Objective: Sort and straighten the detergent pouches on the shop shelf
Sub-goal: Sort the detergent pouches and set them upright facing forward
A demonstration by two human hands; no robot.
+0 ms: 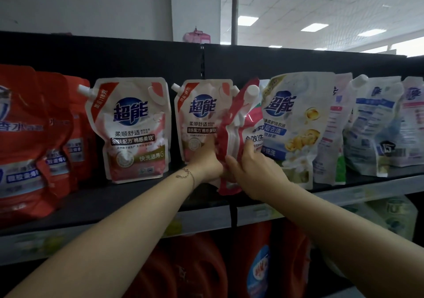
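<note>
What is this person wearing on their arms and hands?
Very little. The left arm and right arm are bare, no sleeves in view; the left hand and right hand have no gloves. The only thing worn is a thin chain bracelet on the left wrist. No ring or watch shows.

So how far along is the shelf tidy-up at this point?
Roughly midway. Done: the red pouches at the left end and two pink-and-white pouches stand facing front. In hand: the left hand and right hand hold a crumpled, tilted red-and-white pouch. Left: the pale pouches at the right end lean, some back-outward.
</note>
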